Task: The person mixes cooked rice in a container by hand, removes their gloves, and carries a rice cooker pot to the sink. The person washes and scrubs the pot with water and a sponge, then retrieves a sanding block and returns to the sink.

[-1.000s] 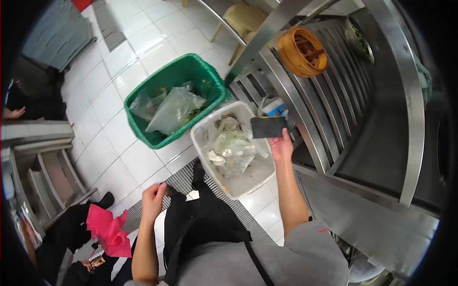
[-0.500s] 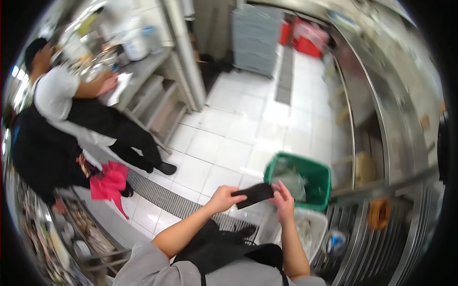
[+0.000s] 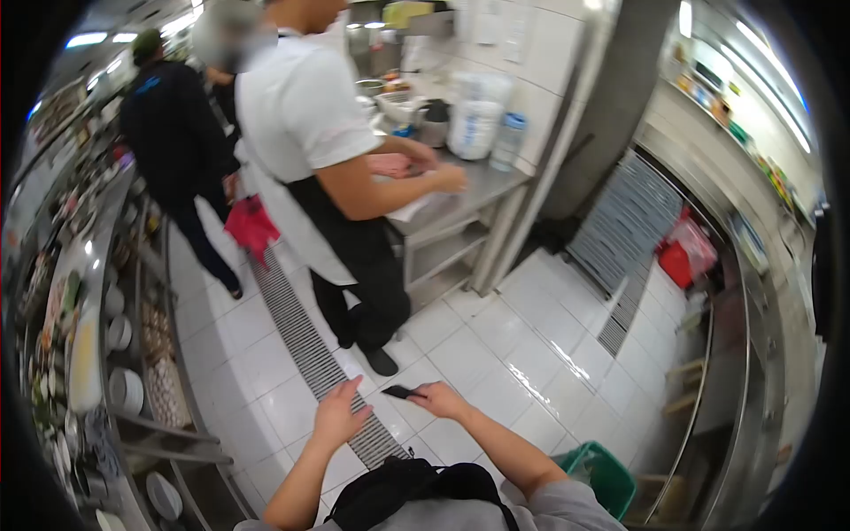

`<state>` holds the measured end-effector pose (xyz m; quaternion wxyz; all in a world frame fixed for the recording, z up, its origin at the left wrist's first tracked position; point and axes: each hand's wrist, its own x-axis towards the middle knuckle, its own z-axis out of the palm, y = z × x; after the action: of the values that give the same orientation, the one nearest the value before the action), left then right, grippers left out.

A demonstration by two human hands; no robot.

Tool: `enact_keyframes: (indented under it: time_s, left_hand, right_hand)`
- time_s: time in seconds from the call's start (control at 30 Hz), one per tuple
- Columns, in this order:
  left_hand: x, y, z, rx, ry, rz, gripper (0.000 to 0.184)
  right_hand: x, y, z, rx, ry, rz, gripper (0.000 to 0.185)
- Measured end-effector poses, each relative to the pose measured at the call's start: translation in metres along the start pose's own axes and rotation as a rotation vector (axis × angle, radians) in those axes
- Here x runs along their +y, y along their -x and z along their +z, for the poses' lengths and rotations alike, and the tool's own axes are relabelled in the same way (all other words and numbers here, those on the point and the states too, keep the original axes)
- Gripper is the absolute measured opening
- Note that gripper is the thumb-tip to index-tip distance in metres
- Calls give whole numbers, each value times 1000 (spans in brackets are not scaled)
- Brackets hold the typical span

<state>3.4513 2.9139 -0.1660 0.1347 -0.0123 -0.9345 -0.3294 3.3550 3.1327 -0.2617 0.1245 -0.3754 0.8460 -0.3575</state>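
My right hand point(image 3: 441, 401) is pinched round one end of a flat, dark piece point(image 3: 397, 391), which looks thin and narrow from this angle; its exact kind cannot be made out. The piece points left, towards my left hand point(image 3: 338, 416). That hand is empty, its fingers apart, a short gap away from the dark piece. Both hands are held in front of my black apron point(image 3: 416, 491), above the tiled floor point(image 3: 469, 354).
A co-worker in a white shirt point(image 3: 305, 106) stands at a steel counter point(image 3: 496, 188) ahead. Farther left is a person in dark clothes point(image 3: 173, 124) beside a pink cloth point(image 3: 251, 227). A green bin point(image 3: 611, 473) is at lower right, a grey rack point(image 3: 624, 221) farther back. A floor drain point(image 3: 297, 323) runs ahead.
My view has swung left and up. My left hand has let go of the dark piece, which only my right hand now holds. The person in dark clothes is farther off with the pink cloth.
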Motion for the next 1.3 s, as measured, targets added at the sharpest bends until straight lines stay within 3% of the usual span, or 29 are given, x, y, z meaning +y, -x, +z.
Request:
enact_keyframes:
  time_s: [0.13, 0.17, 0.2, 0.23, 0.3, 0.37, 0.53, 0.7, 0.77, 0.9, 0.97, 1.07, 1.1, 1.17, 1.3]
  left_hand:
    - [-67, 22, -71, 66, 3, -320, 35]
    - [-79, 32, -84, 112, -6, -383, 34]
    - [-89, 43, -96, 166, -14, -427, 31]
    - [-96, 52, -106, 214, -4, -485, 30]
    - [-111, 66, -127, 323, 10, -575, 28]
    - [-130, 73, -143, 403, 33, -643, 27]
    - [-187, 38, -189, 498, 38, -752, 26]
    - [-276, -14, -239, 616, -45, -784, 25]
    - [-305, -30, -264, 690, -35, -843, 24]
    - [-379, -31, -295, 867, -67, -962, 23]
    - [-414, -24, -298, 950, 22, -1077, 23]
    - [-475, -40, -314, 1003, 34, -1181, 22]
    - [-495, -53, -324, 1003, 21, -1215, 22]
    - [-543, -86, -354, 941, -33, -1197, 22]
    - [-658, -202, -445, 920, -28, -1013, 21]
  right_hand:
    - [111, -43, 56, -261, 265, 301, 42]
    - [142, -42, 65, -464, 405, 400, 48]
    - [163, -37, 73, -508, 542, 508, 44]
    - [185, -32, 80, -537, 517, 695, 43]
    - [187, -38, 81, -520, 508, 848, 42]
    - [189, -62, 89, -603, 585, 545, 41]
    - [167, -213, 135, -679, 569, 429, 34]
    - [71, -421, 210, -518, 323, 140, 30]
    - [29, -508, 235, -637, 315, -62, 33]
    - [-59, -667, 267, -540, 234, -328, 33]
    - [-84, -742, 276, -530, 180, -377, 32]
    - [-124, -835, 264, -608, 122, -198, 32]
    - [-121, -868, 265, -573, 139, -247, 32]
    - [-95, -918, 257, -513, 161, -320, 34]
    - [3, -973, 228, -463, 367, 1, 42]
